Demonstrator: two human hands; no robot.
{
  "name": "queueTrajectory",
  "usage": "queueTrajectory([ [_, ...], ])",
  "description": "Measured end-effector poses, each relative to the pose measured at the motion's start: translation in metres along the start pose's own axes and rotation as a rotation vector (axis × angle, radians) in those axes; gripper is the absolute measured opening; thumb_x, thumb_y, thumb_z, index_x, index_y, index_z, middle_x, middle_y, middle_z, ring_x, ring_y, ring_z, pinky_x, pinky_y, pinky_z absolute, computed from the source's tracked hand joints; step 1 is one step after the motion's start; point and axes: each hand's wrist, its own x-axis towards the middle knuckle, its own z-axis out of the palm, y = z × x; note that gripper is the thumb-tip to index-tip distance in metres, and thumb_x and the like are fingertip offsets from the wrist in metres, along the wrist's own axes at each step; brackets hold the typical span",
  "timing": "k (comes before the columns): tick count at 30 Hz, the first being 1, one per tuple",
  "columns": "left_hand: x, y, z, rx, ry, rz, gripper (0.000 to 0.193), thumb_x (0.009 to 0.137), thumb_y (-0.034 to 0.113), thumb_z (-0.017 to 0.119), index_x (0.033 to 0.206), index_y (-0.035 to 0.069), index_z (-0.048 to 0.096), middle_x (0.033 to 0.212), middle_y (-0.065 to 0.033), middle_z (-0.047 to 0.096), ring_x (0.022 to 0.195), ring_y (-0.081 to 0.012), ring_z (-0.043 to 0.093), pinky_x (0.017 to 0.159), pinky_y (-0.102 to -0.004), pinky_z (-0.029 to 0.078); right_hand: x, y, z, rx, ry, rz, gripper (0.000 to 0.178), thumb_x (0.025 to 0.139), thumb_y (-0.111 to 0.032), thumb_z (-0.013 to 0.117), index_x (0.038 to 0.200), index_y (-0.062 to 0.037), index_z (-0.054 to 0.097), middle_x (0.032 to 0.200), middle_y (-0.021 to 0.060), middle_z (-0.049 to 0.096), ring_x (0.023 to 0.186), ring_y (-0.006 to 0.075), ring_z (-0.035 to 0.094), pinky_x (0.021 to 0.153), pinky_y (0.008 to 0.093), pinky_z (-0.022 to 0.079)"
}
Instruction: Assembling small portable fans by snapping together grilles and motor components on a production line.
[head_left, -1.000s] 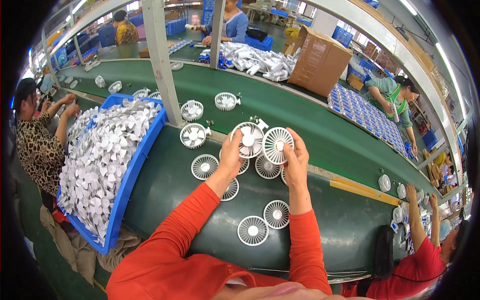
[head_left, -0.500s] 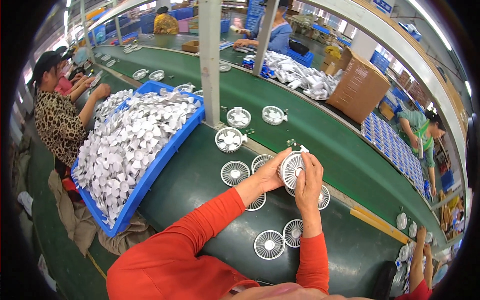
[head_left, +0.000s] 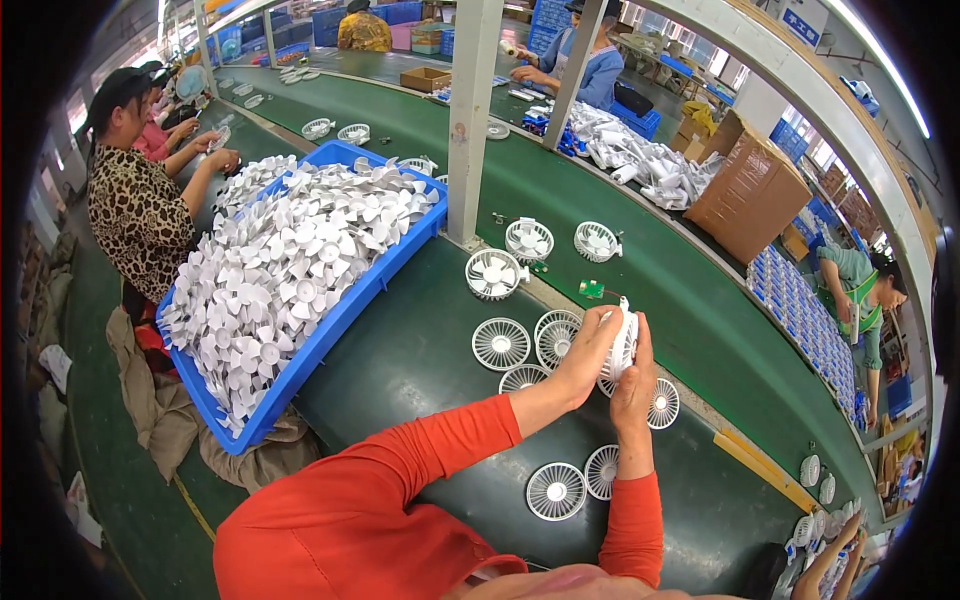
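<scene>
Between my two palms stands a white round fan head (head_left: 624, 345), turned nearly edge-on. My left hand (head_left: 583, 362) presses on its left face and my right hand (head_left: 634, 385) on its right face, with the fingers of both pointing up. A small green circuit board (head_left: 591, 289) hangs by a wire near the top of the fan head. Loose white fan grilles lie about my hands: one grille (head_left: 501, 344) to the left, another grille (head_left: 663, 404) to the right, and one grille (head_left: 556, 491) nearer to me. Just beyond lies a fan head with blades (head_left: 494, 274).
A blue crate (head_left: 330, 350) heaped with white fan blades (head_left: 300, 270) stands at the left. A white post (head_left: 470, 130) rises beside it. Past my table runs a green conveyor belt (head_left: 690, 300) carrying fan heads (head_left: 597, 241). Co-workers sit at left, far side and right.
The fan head has turned from showing its grille face to nearly edge-on. My hands have flattened against its two sides. The whole view has shifted slightly.
</scene>
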Motion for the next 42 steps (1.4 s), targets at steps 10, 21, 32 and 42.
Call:
queueTrajectory([
  [10,-0.017,-0.007,0.002,0.821,-0.018,0.813,0.048,0.087,0.02,0.056,0.127,0.001,0.037,0.125,-0.0183,0.045,0.115,-0.033,0.044,0.101,-0.0418,0.032,-0.019,0.015,0.013,0.604,-0.015,0.357,0.086,0.09,-0.071,0.021,0.141,-0.0031,0.035,0.129,0.0107,0.049,0.12,0.0218,0.047,0.101,0.0339,0.035],
  [21,-0.013,-0.012,0.004,0.712,0.052,0.68,0.023,0.089,0.011,0.055,0.109,0.0,0.051,0.105,-0.0154,0.052,0.103,-0.0289,0.052,0.088,-0.036,0.042,-0.013,-0.002,0.019,0.541,0.085,0.15,0.082,0.092,-0.063,0.033,0.141,0.003,0.03,0.139,0.0152,0.04,0.128,0.0244,0.04,0.105,0.035,0.03],
  [32,0.071,-0.014,-0.023,1.284,-0.243,0.627,0.052,0.087,0.031,0.061,0.127,0.001,0.047,0.132,-0.0235,0.043,0.121,-0.0416,0.039,0.103,-0.0455,0.033,0.007,0.094,-0.055,-0.146,0.257,0.397,0.055,0.087,-0.029,0.063,0.132,-0.0015,0.046,0.127,0.0237,0.051,0.117,0.0346,0.05,0.1,0.0405,0.038],
  [42,0.233,-0.015,-0.035,1.682,0.082,0.349,0.059,0.084,0.029,0.064,0.128,-0.003,0.041,0.134,-0.0245,0.04,0.125,-0.041,0.038,0.102,-0.0447,0.038,-0.004,0.035,-0.043,-0.375,-0.434,0.208,0.074,0.063,-0.027,0.083,0.128,-0.0082,0.052,0.137,0.0242,0.042,0.125,0.0406,0.04,0.105,0.0445,0.035],
])
